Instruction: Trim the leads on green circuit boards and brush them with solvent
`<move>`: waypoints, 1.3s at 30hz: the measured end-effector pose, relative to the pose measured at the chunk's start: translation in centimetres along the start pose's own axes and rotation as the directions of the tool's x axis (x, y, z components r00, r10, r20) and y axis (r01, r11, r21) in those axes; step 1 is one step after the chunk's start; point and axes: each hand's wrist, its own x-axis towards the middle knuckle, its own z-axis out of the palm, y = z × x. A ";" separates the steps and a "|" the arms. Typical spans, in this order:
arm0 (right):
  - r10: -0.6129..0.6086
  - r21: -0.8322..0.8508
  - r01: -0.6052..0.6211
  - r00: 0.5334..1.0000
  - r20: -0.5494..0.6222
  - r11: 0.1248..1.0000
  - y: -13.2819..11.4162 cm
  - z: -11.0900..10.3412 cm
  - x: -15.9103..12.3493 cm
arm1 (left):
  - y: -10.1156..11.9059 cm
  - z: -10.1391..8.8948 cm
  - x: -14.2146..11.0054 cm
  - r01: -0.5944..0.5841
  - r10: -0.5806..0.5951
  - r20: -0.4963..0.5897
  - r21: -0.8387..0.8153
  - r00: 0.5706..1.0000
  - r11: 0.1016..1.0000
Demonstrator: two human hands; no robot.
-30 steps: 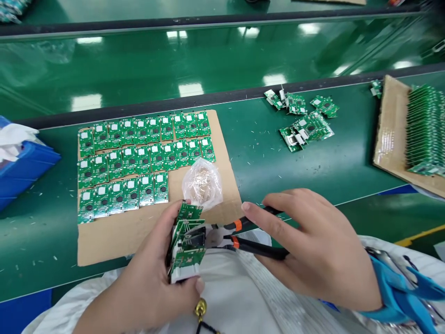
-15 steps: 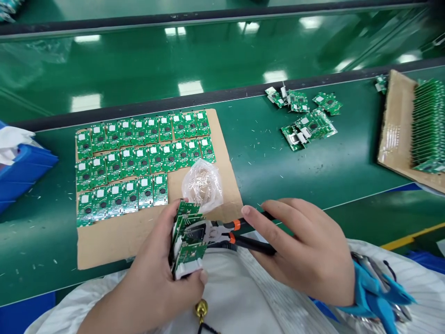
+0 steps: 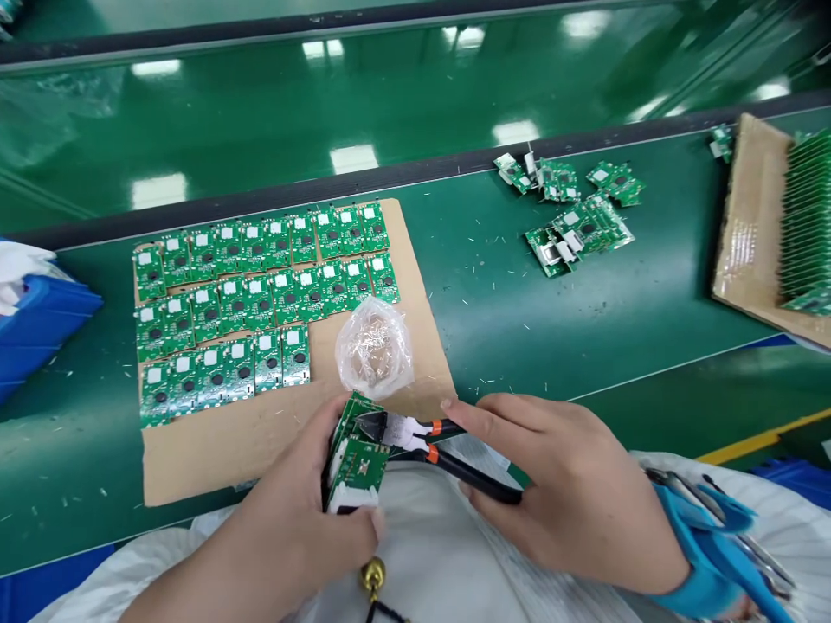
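Note:
My left hand grips a green circuit board assembly with a white part along its lower edge, held tilted above the near edge of the cardboard. In my right hand is a pair of diagonal cutters with black handles and orange bands. The jaws lie against the upper part of the held board; whether they touch a pin is too small to tell. Just beyond the board, a clear plastic bag with tiny metal clippings sits on the cardboard sheet. Rows of circuit boards cover the sheet's far part.
Loose circuit boards lie on the green table at back right, with small clippings scattered about. A cardboard tray holding upright boards stands at the right edge. A blue bin is at left. A blue wrist strap circles my right wrist.
The held board has turned, so its front face shows more squarely. The cutters have shifted slightly with it, their handles spread a little wider. The view has moved slightly.

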 end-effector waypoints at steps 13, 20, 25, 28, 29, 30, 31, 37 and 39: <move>0.040 -0.100 -0.044 0.998 -0.038 0.994 1.0 -0.3 -0.3 | -0.4 -0.3 -0.4 -0.082 0.083 -0.009 0.056 0.997 0.995; -0.064 -0.178 0.047 0.994 -0.087 0.983 0.7 -0.1 0.0 | -1.2 0.2 -0.8 -0.193 0.214 -0.089 0.198 0.973 0.961; -0.083 -0.195 0.057 0.989 -0.126 0.979 0.6 0.1 0.2 | -1.9 0.0 -0.7 -0.220 0.259 -0.133 0.254 0.957 0.942; -0.093 -0.210 0.061 0.985 -0.147 0.976 0.7 0.3 0.1 | -1.9 0.1 -0.7 -0.217 0.258 -0.140 0.257 0.956 0.942; -0.096 -0.215 0.062 0.984 -0.151 0.975 0.7 0.3 0.1 | -1.8 0.2 -0.7 -0.216 0.257 -0.141 0.258 0.956 0.942; -0.099 -0.218 0.064 0.983 -0.154 0.974 0.8 0.3 0.1 | -1.7 0.2 -0.7 -0.214 0.256 -0.140 0.259 0.956 0.942; -0.103 -0.221 0.067 0.982 -0.155 0.973 0.8 0.3 0.1 | -1.6 0.3 -0.8 -0.213 0.256 -0.140 0.263 0.957 0.941; -0.111 -0.230 0.074 0.982 -0.151 0.970 0.8 0.0 0.6 | -1.6 0.3 -0.7 -0.219 0.263 -0.117 0.299 0.958 0.929; -0.117 -0.229 0.080 0.982 -0.151 0.970 0.8 0.0 0.7 | -1.7 0.3 -0.7 -0.224 0.273 -0.122 0.313 0.954 0.923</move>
